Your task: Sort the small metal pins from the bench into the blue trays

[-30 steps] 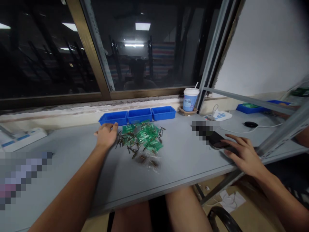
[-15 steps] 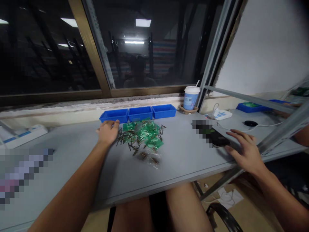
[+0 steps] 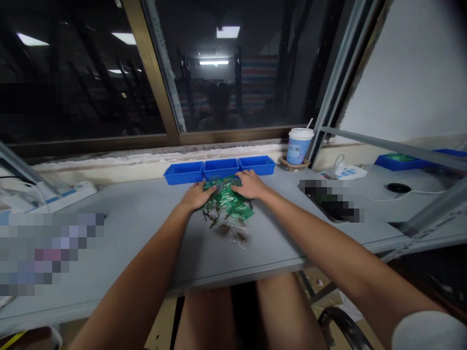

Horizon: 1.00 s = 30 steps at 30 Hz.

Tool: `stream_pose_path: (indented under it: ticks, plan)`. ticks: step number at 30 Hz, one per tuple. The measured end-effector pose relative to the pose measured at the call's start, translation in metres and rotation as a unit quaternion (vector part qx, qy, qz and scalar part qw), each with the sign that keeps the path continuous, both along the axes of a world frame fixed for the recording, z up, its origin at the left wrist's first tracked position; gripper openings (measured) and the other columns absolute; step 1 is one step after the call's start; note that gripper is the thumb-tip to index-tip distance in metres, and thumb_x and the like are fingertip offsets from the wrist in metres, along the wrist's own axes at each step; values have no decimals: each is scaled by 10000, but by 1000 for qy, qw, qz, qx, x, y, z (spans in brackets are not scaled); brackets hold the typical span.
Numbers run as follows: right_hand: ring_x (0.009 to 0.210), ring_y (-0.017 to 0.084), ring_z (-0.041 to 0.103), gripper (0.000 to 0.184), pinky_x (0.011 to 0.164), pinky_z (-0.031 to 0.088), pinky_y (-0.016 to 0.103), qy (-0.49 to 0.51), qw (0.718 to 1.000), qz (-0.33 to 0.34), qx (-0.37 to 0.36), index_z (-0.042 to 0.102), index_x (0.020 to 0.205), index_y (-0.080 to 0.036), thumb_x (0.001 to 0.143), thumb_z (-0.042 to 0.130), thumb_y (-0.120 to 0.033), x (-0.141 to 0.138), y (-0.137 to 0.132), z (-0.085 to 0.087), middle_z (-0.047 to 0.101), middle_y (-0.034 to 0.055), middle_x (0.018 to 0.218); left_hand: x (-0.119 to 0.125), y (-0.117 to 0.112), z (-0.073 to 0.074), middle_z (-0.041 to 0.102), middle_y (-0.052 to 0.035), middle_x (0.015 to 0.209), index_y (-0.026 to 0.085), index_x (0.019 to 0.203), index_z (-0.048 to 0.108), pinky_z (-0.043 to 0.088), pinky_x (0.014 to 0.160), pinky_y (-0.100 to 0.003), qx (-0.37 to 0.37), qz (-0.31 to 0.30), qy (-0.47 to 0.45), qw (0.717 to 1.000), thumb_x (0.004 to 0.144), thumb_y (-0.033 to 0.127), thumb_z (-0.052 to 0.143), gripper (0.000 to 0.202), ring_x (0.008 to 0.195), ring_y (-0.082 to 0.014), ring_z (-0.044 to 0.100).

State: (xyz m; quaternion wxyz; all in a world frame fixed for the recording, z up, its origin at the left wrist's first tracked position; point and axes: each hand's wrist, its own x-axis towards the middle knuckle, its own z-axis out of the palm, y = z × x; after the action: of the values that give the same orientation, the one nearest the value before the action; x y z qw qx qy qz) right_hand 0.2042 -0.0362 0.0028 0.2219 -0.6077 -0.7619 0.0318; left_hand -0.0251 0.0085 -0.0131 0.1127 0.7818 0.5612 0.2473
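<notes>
A heap of green-printed small plastic packets (image 3: 237,206) lies on the grey table, mixed with loose thin brass-coloured metal pieces (image 3: 210,219) that look like screws or pins. My left hand (image 3: 197,196) rests against the heap's left side, thumb apart from the fingers. On the far right side my right hand (image 3: 251,184) lies over the packets' edge, its fingers spread. Neither hand is closed round anything. Clear bags of small brown pieces (image 3: 239,236) lie at the heap's near edge. Behind it, three blue trays (image 3: 184,173) stand in a row; their bottoms are mostly hidden.
A blue and white cup (image 3: 298,147) with a straw stands on a cardboard holder at back right. A dark, partly pixelated device (image 3: 321,199) lies right of my arm. Power strips (image 3: 345,171) sit at both sides. A metal shelf post (image 3: 430,214) rises at the right.
My right hand has moved left from beside the dark device to the heap. My left hand has shifted against the heap's left side. The view has turned slightly left.
</notes>
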Motion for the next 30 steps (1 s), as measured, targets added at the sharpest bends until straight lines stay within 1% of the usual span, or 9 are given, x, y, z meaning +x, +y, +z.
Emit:
stream_pose_path:
  ticks: [3, 6, 11, 14, 17, 20, 25, 27, 30]
  plan:
    - [1209, 320, 527, 456, 1022, 396, 464, 19, 1000, 9, -6, 627, 1205, -149, 910, 499, -473, -9, 13, -16, 630, 176, 1242, 6, -11, 1, 574, -208, 1369, 135, 1343, 541, 408, 1049, -415, -20, 22, 63, 998, 876, 596, 441, 663, 1260, -331, 551]
    - [1199, 285, 547, 379, 1025, 406, 420, 75, 997, 10, 17, 658, 1153, -169, 896, 556, -427, -11, 14, -24, 662, 136, 1215, 10, -19, 7, 591, -221, 1322, 118, 1323, 558, 416, 1042, -416, -17, 39, 83, 996, 874, 580, 460, 651, 1238, -348, 558]
    - [1134, 246, 608, 325, 1004, 447, 368, 173, 984, -17, 39, 701, 1108, -190, 804, 685, -305, -8, 12, -19, 715, 77, 1154, 16, -25, 15, 636, -198, 1215, 150, 1278, 588, 452, 989, -431, -3, 49, 85, 995, 833, 562, 542, 608, 1175, -354, 582]
    - [1069, 231, 652, 235, 999, 459, 367, 211, 975, -23, 61, 743, 1033, -216, 846, 635, -312, -5, 10, -17, 744, 53, 1086, 17, -29, 18, 643, -197, 1197, 169, 1230, 621, 420, 1016, -492, -3, 56, 92, 994, 830, 593, 536, 590, 1199, -381, 558]
    - [1052, 233, 657, 245, 994, 465, 382, 221, 969, -37, 105, 752, 1043, -221, 871, 595, -297, -1, 7, -16, 752, 57, 1051, 16, -30, 19, 639, -202, 1203, 185, 1120, 680, 372, 1042, -565, -7, 77, 91, 993, 841, 614, 513, 539, 1224, -412, 532]
    - [1043, 222, 652, 271, 975, 476, 374, 224, 964, -16, 145, 744, 1077, -220, 864, 577, -231, 0, 0, -12, 751, 53, 1056, 19, -31, 19, 613, -201, 1259, 167, 1137, 675, 348, 1079, -555, 26, 62, 31, 997, 846, 571, 536, 517, 1270, -399, 500]
    - [986, 197, 661, 280, 930, 492, 353, 262, 944, 66, 188, 749, 1013, -224, 875, 508, -188, -5, -16, 1, 750, 42, 1058, 36, -35, 19, 536, -156, 1410, 169, 1362, 502, 373, 1109, -447, 84, -80, -172, 978, 784, 471, 655, 669, 1307, -298, 497]
    - [928, 193, 669, 258, 881, 506, 346, 282, 940, 91, 168, 741, 995, -215, 874, 513, -210, -8, -21, 5, 750, 47, 1027, 44, -37, 20, 617, -141, 1308, 166, 1328, 519, 426, 1061, -421, 76, -122, -233, 962, 758, 415, 683, 643, 1212, -267, 576]
    - [899, 189, 668, 219, 847, 512, 338, 293, 940, 105, 141, 711, 986, -202, 859, 533, -212, -13, -25, 7, 744, 49, 982, 50, -40, 22, 725, -86, 979, 155, 1115, 625, 513, 921, -386, 44, -139, -287, 947, 757, 344, 665, 407, 948, -223, 674]
